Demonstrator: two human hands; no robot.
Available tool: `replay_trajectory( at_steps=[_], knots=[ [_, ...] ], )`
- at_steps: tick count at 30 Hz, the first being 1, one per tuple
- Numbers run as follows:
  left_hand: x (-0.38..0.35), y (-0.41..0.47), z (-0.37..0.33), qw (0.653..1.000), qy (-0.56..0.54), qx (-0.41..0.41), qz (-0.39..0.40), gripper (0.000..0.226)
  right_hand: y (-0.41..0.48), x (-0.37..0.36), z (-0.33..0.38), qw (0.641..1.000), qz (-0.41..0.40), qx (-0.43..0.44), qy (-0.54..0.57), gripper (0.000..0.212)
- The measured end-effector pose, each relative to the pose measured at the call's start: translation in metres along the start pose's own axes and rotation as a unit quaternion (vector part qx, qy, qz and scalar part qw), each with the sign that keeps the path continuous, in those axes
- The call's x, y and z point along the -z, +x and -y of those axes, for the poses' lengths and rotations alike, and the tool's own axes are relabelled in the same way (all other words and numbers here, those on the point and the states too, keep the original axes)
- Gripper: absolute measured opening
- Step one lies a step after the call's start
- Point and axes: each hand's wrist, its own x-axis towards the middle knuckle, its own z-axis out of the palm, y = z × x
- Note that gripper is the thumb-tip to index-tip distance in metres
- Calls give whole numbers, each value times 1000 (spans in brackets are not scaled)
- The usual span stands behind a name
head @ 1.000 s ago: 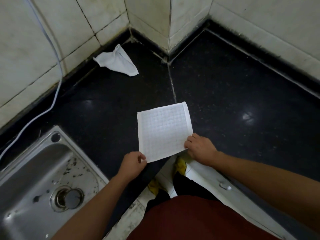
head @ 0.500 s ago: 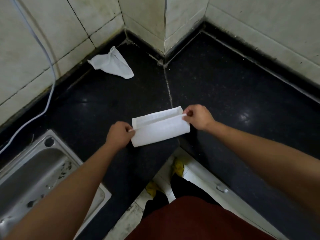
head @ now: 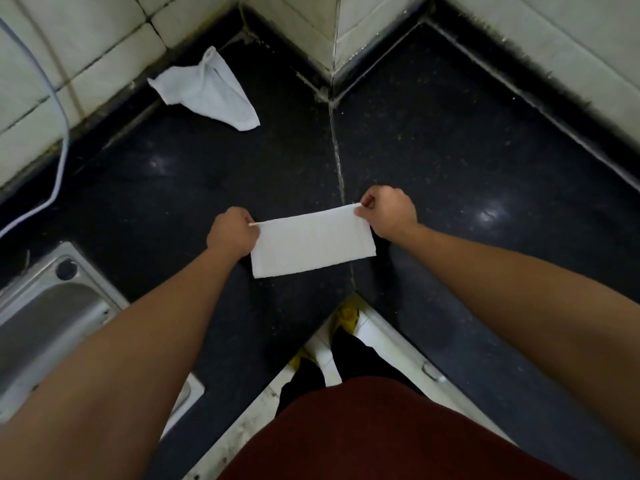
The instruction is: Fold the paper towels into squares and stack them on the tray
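Black stone table [head: 450, 150] fills a tiled corner, with a sink [head: 45, 323] at its near left. At the middle the towel [head: 313, 245] is a long strip, seemingly folded once. The left hand [head: 232, 233] pinches its far-left corner and the right hand [head: 388, 211] its far-right one, the hands well apart. One more fold should make the square. A second towel [head: 204, 90] lies crumpled far left, unfolded. No tray shows, so all the stacking is left.
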Motion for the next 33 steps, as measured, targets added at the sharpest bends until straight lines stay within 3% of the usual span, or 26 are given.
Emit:
replay_trajectory(
  at_steps=[6,8,11,14,17,20,24,26,28,30,33],
  knots=[
    [-1,-16,-7,994,82,-30,-66,23,-5,3,-1,993,-47,48,-101,26],
    [-4,-29,-11,988,76,-87,-98,24,-12,4,4,992,-52,94,-63,19],
    [-22,-55,-16,987,67,-134,-52,10,-33,-8,18,991,47,119,38,10],
    [-37,-73,-2,994,41,-98,17,7,-49,-23,11,980,157,51,116,6],
    [-41,-74,19,997,-17,-71,8,4,-53,-20,-9,975,145,-20,166,8],
    [-39,-76,27,997,-18,-81,-4,8,-51,-11,-18,984,122,-38,123,12],
    [-33,-76,31,984,70,-154,-48,18,-44,-1,-16,998,18,-42,44,5],
    [-27,-71,31,968,128,-206,-64,31,-37,0,-10,999,-18,-47,20,22],
    [-24,-65,32,952,196,-229,-44,44,-34,-4,-2,998,-2,-54,-28,39],
    [-22,-59,33,946,238,-221,-15,49,-33,-8,6,995,20,-66,-70,41],
    [-21,-55,34,944,248,-217,-3,51,-28,-9,11,989,54,-136,-3,37]
  ],
)
